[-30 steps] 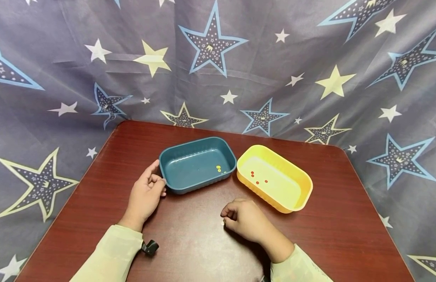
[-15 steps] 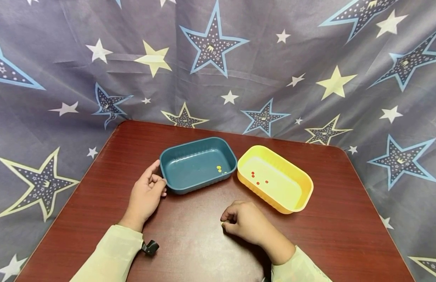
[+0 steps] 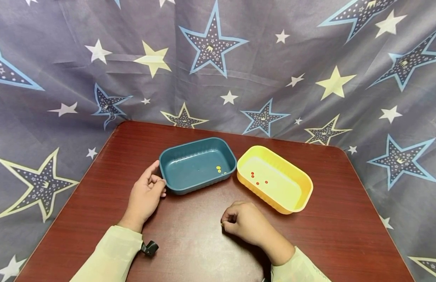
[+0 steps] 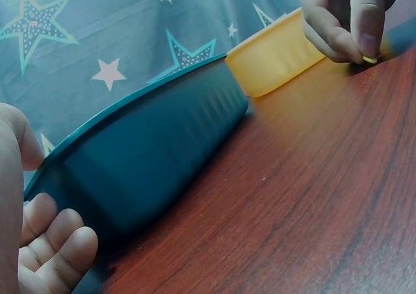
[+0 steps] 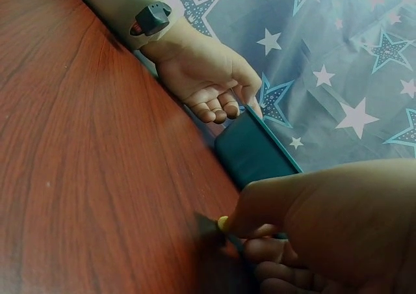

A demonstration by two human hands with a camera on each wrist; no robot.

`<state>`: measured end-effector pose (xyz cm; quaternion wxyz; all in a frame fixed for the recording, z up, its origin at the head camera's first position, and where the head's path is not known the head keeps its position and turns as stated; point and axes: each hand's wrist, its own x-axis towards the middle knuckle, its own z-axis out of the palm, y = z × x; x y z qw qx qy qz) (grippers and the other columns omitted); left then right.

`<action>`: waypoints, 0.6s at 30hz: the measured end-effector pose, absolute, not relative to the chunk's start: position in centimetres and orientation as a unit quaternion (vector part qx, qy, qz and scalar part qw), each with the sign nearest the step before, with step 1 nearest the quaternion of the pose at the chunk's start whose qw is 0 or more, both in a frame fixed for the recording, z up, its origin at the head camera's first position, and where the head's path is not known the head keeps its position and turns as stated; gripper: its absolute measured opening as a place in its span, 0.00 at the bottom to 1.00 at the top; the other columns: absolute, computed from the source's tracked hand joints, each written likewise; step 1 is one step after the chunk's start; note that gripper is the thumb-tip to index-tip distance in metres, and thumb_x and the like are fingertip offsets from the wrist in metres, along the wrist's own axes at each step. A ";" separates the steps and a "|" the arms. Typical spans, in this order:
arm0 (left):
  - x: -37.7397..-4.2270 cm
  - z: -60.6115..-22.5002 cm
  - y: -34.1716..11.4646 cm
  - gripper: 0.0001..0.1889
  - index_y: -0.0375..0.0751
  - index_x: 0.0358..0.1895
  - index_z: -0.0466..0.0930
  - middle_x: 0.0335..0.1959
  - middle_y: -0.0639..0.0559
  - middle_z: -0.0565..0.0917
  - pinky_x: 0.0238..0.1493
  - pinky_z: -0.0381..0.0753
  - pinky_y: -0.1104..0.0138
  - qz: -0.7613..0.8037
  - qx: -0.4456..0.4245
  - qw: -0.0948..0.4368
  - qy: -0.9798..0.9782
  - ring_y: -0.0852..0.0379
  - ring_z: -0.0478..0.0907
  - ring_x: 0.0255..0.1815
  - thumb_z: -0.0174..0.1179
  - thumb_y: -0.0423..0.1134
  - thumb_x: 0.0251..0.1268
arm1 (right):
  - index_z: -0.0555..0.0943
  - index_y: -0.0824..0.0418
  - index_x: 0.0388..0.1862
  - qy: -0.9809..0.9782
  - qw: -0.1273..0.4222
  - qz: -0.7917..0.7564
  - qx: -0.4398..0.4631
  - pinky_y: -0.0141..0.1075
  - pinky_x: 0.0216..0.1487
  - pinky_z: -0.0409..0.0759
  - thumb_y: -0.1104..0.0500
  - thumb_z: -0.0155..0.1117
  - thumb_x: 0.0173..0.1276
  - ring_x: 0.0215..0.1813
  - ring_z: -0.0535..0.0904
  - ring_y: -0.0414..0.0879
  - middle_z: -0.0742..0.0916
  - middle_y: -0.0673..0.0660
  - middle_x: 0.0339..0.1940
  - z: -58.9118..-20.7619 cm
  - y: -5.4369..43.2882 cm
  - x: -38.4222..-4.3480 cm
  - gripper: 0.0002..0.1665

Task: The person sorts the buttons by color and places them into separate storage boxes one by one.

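At the left end of a blue-green plastic tray, my left hand holds the rim with thumb and index finger. In the left wrist view, the other fingers curl loosely by the outer wall. My right hand is low over the table, in front of the gap between the trays. Its thumb and index finger pinch a small yellow disc, almost hidden in the head view. Several small yellow discs lie in the blue-green tray's right end, with paler specks beside them.
A yellow tray stands right of the blue-green one, their near corners almost touching. Several small red discs lie in it. Both trays stand on a reddish-brown table. Behind hangs a grey star-patterned curtain.
The small disc at my right fingertips, visible earlier beside them, is now drawn in between thumb and index finger. My left hand and both trays have stayed in place.
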<state>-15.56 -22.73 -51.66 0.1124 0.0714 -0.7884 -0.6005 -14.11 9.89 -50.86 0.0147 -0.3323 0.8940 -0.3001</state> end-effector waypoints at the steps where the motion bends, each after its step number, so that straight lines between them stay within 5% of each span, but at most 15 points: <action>1: -15.6 -51.8 -22.8 0.33 0.52 0.76 0.65 0.34 0.40 0.81 0.31 0.86 0.60 -0.602 0.070 0.113 -0.787 0.40 0.83 0.30 0.58 0.32 0.67 | 0.84 0.44 0.23 0.894 0.012 -0.302 -0.331 0.26 0.32 0.76 0.59 0.73 0.54 0.30 0.78 0.35 0.80 0.35 0.25 -50.9 9.9 -14.1 0.09; 8: -15.7 -52.6 -23.1 0.33 0.58 0.75 0.65 0.34 0.42 0.81 0.30 0.86 0.61 -0.610 0.059 0.121 -0.781 0.44 0.83 0.29 0.60 0.35 0.67 | 0.80 0.42 0.22 0.891 0.009 -0.339 -0.304 0.26 0.27 0.77 0.62 0.71 0.54 0.25 0.77 0.31 0.79 0.34 0.20 -51.1 9.9 -14.1 0.13; 18: -15.6 -51.8 -22.8 0.33 0.52 0.76 0.64 0.34 0.39 0.81 0.31 0.86 0.60 -0.599 0.069 0.113 -0.789 0.40 0.83 0.30 0.58 0.32 0.68 | 0.79 0.42 0.22 0.881 0.006 -0.383 -0.277 0.28 0.24 0.78 0.63 0.71 0.51 0.21 0.77 0.31 0.79 0.35 0.16 -51.5 10.2 -14.6 0.15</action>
